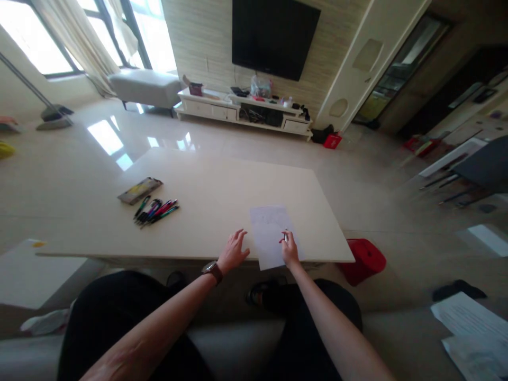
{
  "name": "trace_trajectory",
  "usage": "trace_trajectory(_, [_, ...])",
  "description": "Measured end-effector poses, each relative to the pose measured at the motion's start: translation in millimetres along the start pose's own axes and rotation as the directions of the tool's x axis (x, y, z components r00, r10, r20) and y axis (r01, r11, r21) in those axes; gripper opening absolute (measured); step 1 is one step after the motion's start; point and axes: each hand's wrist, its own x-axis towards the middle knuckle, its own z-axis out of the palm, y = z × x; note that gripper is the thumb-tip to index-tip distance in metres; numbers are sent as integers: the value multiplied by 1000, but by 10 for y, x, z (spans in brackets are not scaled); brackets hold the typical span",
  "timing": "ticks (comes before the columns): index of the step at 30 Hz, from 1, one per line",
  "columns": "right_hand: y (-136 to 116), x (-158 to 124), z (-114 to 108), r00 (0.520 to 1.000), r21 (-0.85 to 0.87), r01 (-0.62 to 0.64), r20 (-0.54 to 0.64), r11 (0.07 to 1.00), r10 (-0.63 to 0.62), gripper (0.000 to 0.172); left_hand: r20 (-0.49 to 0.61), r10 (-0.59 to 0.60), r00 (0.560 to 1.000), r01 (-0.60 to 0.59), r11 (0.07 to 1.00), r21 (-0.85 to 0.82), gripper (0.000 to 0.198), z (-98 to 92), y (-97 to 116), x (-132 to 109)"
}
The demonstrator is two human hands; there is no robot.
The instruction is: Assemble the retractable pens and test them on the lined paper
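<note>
A white sheet of paper lies near the front edge of the pale table, its lower end sticking out over the edge. Faint marks show at its top, too small to read. My right hand rests on the sheet's right side, fingers closed round a pen. Just left of the paper is my left hand, fingers apart and holding nothing, with a watch on that wrist. Further left lie several pens in a loose pile, beside a flat pencil case.
A red stool stands by the table's right front corner. Printed papers are at the lower right. Across the floor are a low TV cabinet, a grey bench and a wall-mounted television. Dark chairs stand at the right.
</note>
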Motion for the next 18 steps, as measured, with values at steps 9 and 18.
trace_trajectory(9, [-351, -323, 41, 984, -148, 16, 180, 989, 11, 41, -19, -167, 986, 168, 985, 33, 36, -618, -330, -857])
trace_trajectory(18, [-490, -278, 315, 951, -225, 191, 284, 956, -123, 23, -86, -427, 900, 436, 881, 185, 38, -1345, -1122, -457])
